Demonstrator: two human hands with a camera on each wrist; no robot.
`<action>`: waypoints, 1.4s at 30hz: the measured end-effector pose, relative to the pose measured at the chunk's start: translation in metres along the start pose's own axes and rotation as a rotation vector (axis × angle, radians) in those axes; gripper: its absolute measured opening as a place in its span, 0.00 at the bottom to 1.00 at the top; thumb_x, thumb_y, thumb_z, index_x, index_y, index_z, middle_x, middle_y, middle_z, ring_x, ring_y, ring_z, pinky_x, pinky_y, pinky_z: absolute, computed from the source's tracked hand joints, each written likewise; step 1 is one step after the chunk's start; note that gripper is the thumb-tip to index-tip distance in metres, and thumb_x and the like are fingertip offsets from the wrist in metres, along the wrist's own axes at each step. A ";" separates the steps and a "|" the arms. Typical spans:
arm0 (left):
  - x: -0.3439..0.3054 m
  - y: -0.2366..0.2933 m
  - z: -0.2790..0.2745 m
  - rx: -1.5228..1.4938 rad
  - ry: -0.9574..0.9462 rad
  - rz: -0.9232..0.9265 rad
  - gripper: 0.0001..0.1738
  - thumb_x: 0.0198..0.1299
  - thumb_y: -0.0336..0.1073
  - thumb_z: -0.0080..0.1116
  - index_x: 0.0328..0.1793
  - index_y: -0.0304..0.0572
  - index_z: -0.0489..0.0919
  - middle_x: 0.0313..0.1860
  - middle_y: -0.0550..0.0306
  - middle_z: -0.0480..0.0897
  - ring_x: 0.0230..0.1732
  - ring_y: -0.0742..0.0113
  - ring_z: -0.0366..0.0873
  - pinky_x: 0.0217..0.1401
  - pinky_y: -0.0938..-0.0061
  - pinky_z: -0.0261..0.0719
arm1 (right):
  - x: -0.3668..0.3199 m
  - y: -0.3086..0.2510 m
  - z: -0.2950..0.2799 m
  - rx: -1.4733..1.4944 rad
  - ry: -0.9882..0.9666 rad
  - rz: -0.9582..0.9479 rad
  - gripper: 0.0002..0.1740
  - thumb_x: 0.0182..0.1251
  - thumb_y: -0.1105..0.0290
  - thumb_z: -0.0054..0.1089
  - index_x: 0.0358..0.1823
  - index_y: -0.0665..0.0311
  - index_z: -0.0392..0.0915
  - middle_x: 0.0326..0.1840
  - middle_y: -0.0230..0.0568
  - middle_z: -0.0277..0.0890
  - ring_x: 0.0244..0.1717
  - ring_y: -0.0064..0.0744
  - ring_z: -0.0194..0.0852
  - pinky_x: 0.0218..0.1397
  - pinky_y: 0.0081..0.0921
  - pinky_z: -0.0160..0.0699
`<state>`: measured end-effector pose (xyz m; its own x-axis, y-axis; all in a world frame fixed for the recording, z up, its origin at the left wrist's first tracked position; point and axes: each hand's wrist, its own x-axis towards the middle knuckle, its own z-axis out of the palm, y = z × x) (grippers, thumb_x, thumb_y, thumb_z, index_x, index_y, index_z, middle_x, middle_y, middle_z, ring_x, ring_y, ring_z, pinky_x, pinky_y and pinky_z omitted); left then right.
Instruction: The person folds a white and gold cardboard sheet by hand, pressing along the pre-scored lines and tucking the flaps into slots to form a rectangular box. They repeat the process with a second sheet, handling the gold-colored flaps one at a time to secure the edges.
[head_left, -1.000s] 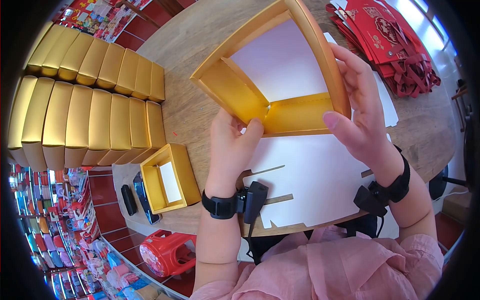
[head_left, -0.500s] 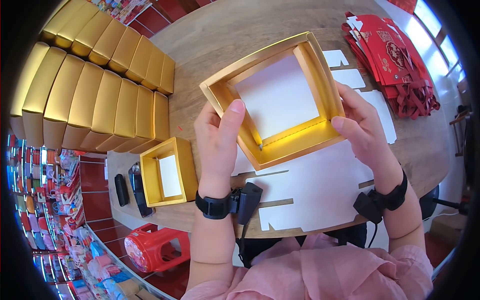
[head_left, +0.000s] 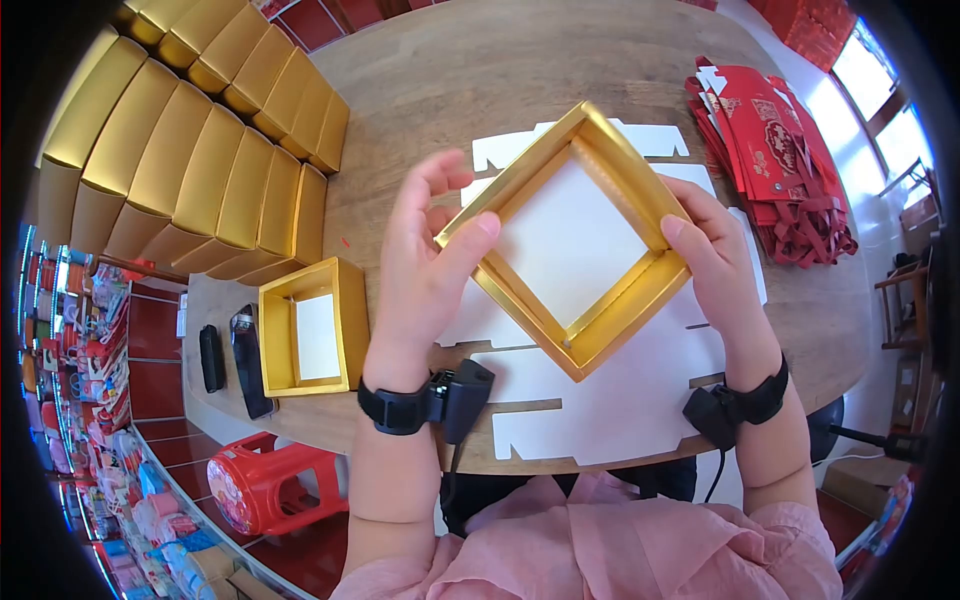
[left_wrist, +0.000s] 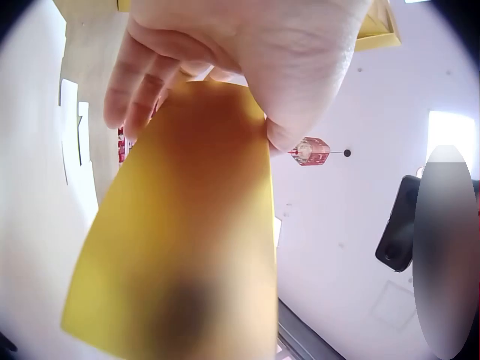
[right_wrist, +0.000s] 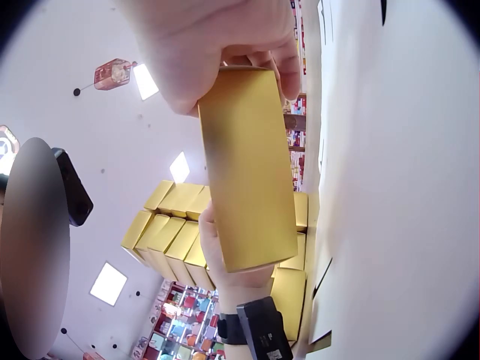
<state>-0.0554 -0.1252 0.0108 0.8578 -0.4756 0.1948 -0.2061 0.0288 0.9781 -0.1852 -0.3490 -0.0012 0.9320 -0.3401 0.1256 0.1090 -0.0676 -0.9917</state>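
Both hands hold a square gold paper box (head_left: 630, 308), open side up and turned corner-on, with a white bottom inside. My right hand (head_left: 718, 265) grips its right corner, thumb inside the rim and fingers behind the wall. At the left corner is my left hand (head_left: 425, 245), its thumb over the rim and its fingers spread loosely outside. The left wrist view shows a gold side wall (left_wrist: 195, 195) between thumb and fingers; the right wrist view shows another smooth side wall (right_wrist: 247, 165). Below the box lie flat white die-cut cardboard sheets (head_left: 620, 400).
A second gold box (head_left: 352, 310) stands at the table's left edge, beside a phone (head_left: 248, 350) and a black case (head_left: 211, 358). Stacked gold boxes (head_left: 180, 170) fill the back left. Red paper bags (head_left: 760, 145) lie at right; a red stool (head_left: 250, 490) stands below.
The box has been tilted flatter and turned corner-on, and has come nearer the body. My left hand has shifted from its lower edge to its left corner.
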 end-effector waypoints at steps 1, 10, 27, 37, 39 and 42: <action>0.001 0.001 -0.004 0.043 -0.072 -0.047 0.28 0.60 0.35 0.63 0.67 0.35 0.72 0.55 0.54 0.79 0.50 0.72 0.77 0.50 0.76 0.79 | 0.001 0.000 -0.002 -0.041 -0.015 0.007 0.23 0.69 0.70 0.56 0.64 0.71 0.73 0.55 0.42 0.80 0.52 0.24 0.77 0.58 0.24 0.75; -0.048 0.063 0.006 0.568 -0.171 0.187 0.24 0.59 0.29 0.57 0.62 0.27 0.76 0.52 0.45 0.80 0.48 0.60 0.80 0.51 0.71 0.78 | -0.021 -0.018 0.009 -0.654 0.049 -0.254 0.26 0.63 0.74 0.58 0.65 0.65 0.72 0.51 0.50 0.81 0.48 0.49 0.81 0.54 0.36 0.79; -0.134 0.082 0.044 0.469 -0.247 0.308 0.24 0.56 0.30 0.54 0.59 0.26 0.79 0.48 0.46 0.80 0.46 0.60 0.77 0.51 0.72 0.74 | -0.089 -0.053 0.023 -0.911 0.119 -0.346 0.29 0.61 0.76 0.58 0.65 0.58 0.65 0.37 0.49 0.81 0.42 0.53 0.81 0.44 0.43 0.78; -0.155 0.093 0.041 0.487 -0.238 0.358 0.23 0.57 0.30 0.55 0.59 0.26 0.79 0.43 0.49 0.79 0.41 0.62 0.75 0.45 0.73 0.72 | -0.104 -0.048 0.023 -0.860 0.214 -0.475 0.30 0.59 0.75 0.60 0.65 0.51 0.67 0.36 0.49 0.82 0.40 0.53 0.82 0.42 0.44 0.79; -0.156 0.095 0.043 0.501 -0.255 0.384 0.23 0.57 0.30 0.55 0.59 0.26 0.79 0.42 0.49 0.79 0.40 0.62 0.75 0.43 0.73 0.71 | -0.106 -0.051 0.023 -0.873 0.209 -0.447 0.30 0.59 0.75 0.60 0.65 0.51 0.67 0.35 0.48 0.82 0.40 0.53 0.82 0.41 0.44 0.79; -0.159 0.097 0.046 0.508 -0.272 0.352 0.23 0.57 0.30 0.55 0.59 0.26 0.79 0.43 0.49 0.79 0.40 0.63 0.75 0.43 0.74 0.72 | -0.111 -0.060 0.023 -0.900 0.179 -0.389 0.30 0.59 0.76 0.60 0.64 0.51 0.68 0.32 0.47 0.81 0.38 0.52 0.82 0.41 0.44 0.78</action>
<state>-0.2337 -0.0870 0.0715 0.5640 -0.7197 0.4049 -0.7042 -0.1630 0.6911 -0.2874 -0.2857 0.0442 0.8133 -0.2749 0.5128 0.0238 -0.8649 -0.5014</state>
